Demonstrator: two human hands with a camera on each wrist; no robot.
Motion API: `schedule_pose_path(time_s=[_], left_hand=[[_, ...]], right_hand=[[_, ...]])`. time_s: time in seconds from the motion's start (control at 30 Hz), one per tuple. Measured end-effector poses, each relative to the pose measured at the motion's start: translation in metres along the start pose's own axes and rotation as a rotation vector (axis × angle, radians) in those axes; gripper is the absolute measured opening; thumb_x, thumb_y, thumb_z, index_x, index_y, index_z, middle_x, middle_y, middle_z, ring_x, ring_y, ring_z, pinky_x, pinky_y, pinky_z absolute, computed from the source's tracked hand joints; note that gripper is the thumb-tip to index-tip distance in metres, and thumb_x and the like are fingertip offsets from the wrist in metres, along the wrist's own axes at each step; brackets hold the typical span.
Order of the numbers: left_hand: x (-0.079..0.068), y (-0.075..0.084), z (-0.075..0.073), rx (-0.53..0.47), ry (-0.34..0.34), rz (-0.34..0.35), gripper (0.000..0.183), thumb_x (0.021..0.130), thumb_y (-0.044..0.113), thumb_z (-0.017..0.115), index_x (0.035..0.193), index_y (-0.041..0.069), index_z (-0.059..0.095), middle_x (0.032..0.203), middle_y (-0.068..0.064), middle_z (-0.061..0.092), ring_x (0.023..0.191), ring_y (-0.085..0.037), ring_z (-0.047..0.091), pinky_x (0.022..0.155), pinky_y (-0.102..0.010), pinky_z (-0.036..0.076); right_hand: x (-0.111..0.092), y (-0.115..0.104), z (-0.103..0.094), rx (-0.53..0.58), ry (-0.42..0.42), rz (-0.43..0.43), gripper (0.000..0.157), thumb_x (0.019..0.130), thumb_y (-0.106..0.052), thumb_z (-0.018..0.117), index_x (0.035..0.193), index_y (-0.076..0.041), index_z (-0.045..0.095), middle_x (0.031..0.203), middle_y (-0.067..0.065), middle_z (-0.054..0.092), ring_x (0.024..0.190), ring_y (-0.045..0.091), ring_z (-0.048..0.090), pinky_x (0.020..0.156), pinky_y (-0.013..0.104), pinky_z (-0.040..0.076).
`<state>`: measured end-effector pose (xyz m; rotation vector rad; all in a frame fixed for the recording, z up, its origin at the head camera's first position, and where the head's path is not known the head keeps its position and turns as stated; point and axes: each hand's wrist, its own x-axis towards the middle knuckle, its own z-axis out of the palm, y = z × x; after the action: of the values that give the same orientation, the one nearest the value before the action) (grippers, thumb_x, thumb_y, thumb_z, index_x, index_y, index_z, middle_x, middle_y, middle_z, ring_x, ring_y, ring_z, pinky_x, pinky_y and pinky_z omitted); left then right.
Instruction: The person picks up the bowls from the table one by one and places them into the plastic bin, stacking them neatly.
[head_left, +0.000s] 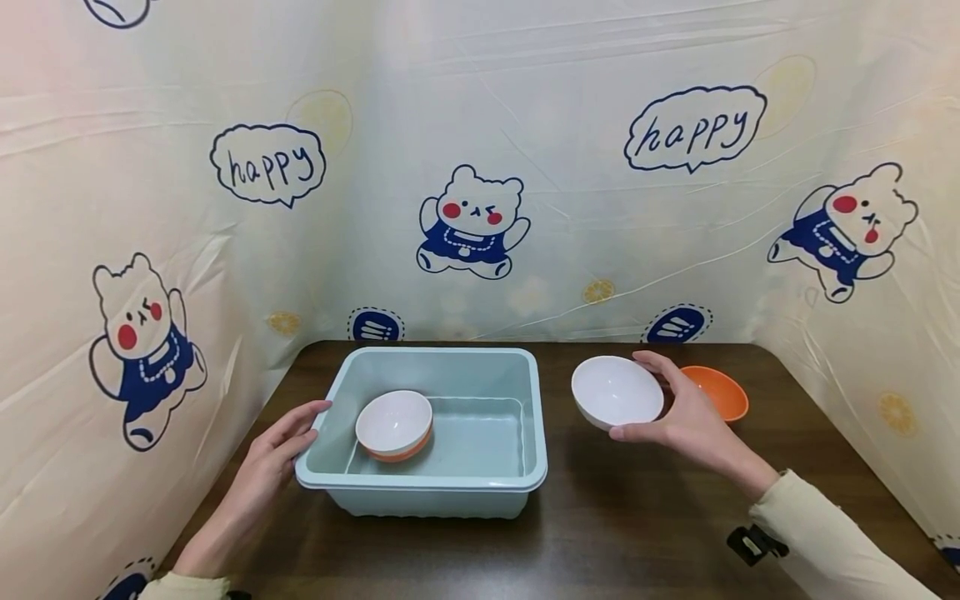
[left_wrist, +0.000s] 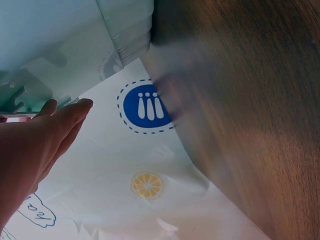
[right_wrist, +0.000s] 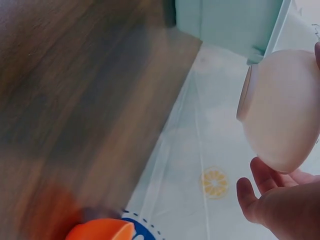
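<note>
My right hand (head_left: 686, 417) grips a white bowl (head_left: 617, 392) by its right side, thumb at the near rim and fingers at the far rim. In the right wrist view the bowl (right_wrist: 285, 107) shows its pale outside and foot, tilted, above the table. Straight fingers of my left hand (head_left: 270, 458) touch the left rim of a light blue plastic basin (head_left: 435, 482); the left wrist view shows them against its outer wall. Inside the basin, to the left, a white bowl (head_left: 393, 421) sits on top of an orange bowl (head_left: 401, 456).
Behind my right hand an orange bowl (head_left: 720, 392) stands on the dark wooden table (head_left: 600, 533), partly hidden by the hand. A pale printed cloth (head_left: 570, 233) with bears and lettering hangs around the table's back and sides.
</note>
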<state>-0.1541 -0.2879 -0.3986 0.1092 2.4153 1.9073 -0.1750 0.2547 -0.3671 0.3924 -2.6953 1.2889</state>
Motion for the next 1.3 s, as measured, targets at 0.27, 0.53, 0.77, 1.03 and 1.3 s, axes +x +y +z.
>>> schedule_pose_path(time_s=[0.27,0.53,0.77,1.03,1.3], left_hand=[[0.001,-0.006,0.001,-0.054,0.020,0.052,0.047,0.113,0.023,0.050,0.155,0.003,0.044,0.151,0.001,0.050,0.121,-0.003,0.054,0.089,-0.025,0.052],[0.000,-0.009,0.000,-0.070,0.019,0.076,0.044,0.113,0.020,0.050,0.154,0.003,0.047,0.140,0.015,0.056,0.121,-0.003,0.054,0.089,-0.024,0.051],[0.001,-0.009,0.000,-0.038,0.027,0.065,0.046,0.113,0.022,0.050,0.155,0.003,0.046,0.143,0.011,0.054,0.120,-0.004,0.054,0.088,-0.025,0.052],[0.001,-0.009,0.000,-0.054,0.036,0.079,0.044,0.113,0.020,0.051,0.153,0.002,0.047,0.138,0.016,0.058,0.117,-0.004,0.056,0.087,-0.025,0.053],[0.001,-0.008,0.000,-0.019,0.028,0.048,0.047,0.114,0.023,0.049,0.156,0.003,0.044,0.152,-0.004,0.048,0.119,-0.003,0.054,0.088,-0.025,0.052]], right_hand=[[-0.001,-0.012,-0.001,0.008,-0.006,-0.032,0.103,0.073,-0.035,0.097,0.157,-0.013,0.041,0.152,0.016,0.051,0.123,0.035,0.056,0.095,0.051,0.050],[0.000,-0.024,0.000,0.009,-0.020,-0.044,0.102,0.073,-0.036,0.097,0.156,-0.015,0.043,0.152,0.012,0.051,0.124,0.032,0.056,0.097,0.052,0.048],[0.001,-0.032,0.000,0.006,-0.030,-0.042,0.104,0.073,-0.038,0.098,0.157,-0.015,0.042,0.153,0.011,0.051,0.123,0.031,0.056,0.097,0.051,0.048],[0.003,-0.042,0.000,-0.009,-0.043,-0.043,0.106,0.071,-0.042,0.098,0.157,-0.017,0.042,0.154,0.009,0.051,0.124,0.029,0.056,0.099,0.052,0.047],[0.006,-0.052,0.004,-0.012,-0.057,-0.059,0.103,0.071,-0.044,0.097,0.156,-0.019,0.044,0.151,0.009,0.053,0.123,0.028,0.056,0.097,0.051,0.048]])
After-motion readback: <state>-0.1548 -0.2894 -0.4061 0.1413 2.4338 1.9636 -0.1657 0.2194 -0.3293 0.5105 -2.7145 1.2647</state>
